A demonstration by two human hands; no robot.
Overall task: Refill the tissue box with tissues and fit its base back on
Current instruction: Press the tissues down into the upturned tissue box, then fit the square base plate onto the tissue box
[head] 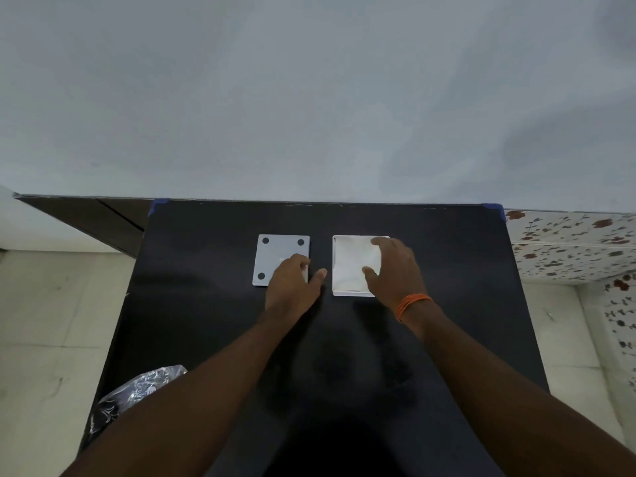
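Two pieces lie side by side on the dark counter (447,270), and we have one hand on each. Our left hand (292,284) rests on the near right corner of the grey base (275,253), which lies flat with its dark round feet facing up. Its fingers (299,261) lie curled over the plate and the thumb reaches past the edge toward the gap; whether that grip has actually pinched the edge yet, we cannot tell. Our right hand (395,266) lies spread and open over the tissue box (351,266), fingertips pressing on the white tissues (354,259) inside it — holding nothing, only flattening.

The box sits open side up just to the right of the base, a narrow strip of counter between them, their edges roughly parallel. So the fill looks done, we judge, and fitting the base is what remains.

That move turns on one relation: the base lies directly left of the box, and the left hand is the one already on it. It would need to lift, travel rightward and land square on the opening (the right hand must clear out first). A crumpled plastic wrapper (137,390) sits at the counter's near left edge, well apart.
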